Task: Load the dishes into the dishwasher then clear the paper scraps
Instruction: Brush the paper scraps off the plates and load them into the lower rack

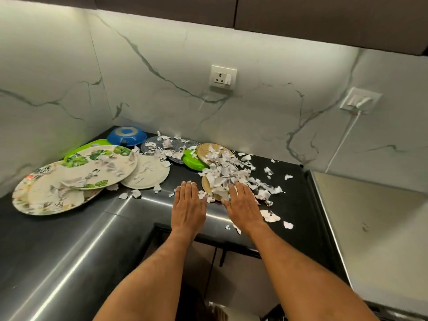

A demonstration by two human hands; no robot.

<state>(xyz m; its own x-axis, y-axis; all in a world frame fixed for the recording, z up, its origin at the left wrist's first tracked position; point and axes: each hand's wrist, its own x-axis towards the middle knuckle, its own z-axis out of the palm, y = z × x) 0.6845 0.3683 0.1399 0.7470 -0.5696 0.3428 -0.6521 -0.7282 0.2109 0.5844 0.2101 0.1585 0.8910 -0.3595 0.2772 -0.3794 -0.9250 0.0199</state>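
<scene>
Black desk (301, 193) held scrap-strewn plates; left hand (188, 206) and right hand (243, 205) lay flat, fingers straight. Shaking paper scraps (228, 172) off the wicker plate (208, 185) before lifting seemed wise.

Torn white paper scraps (228, 172) lie heaped on a tan woven plate (209, 150) and spill across the black counter. To the left, floral plates (69, 181) overlap in a loose stack, scraps on them. Behind sit an upturned blue bowl (127, 136), a dark speckled plate (171, 144) and a green dish (193, 161).
</scene>
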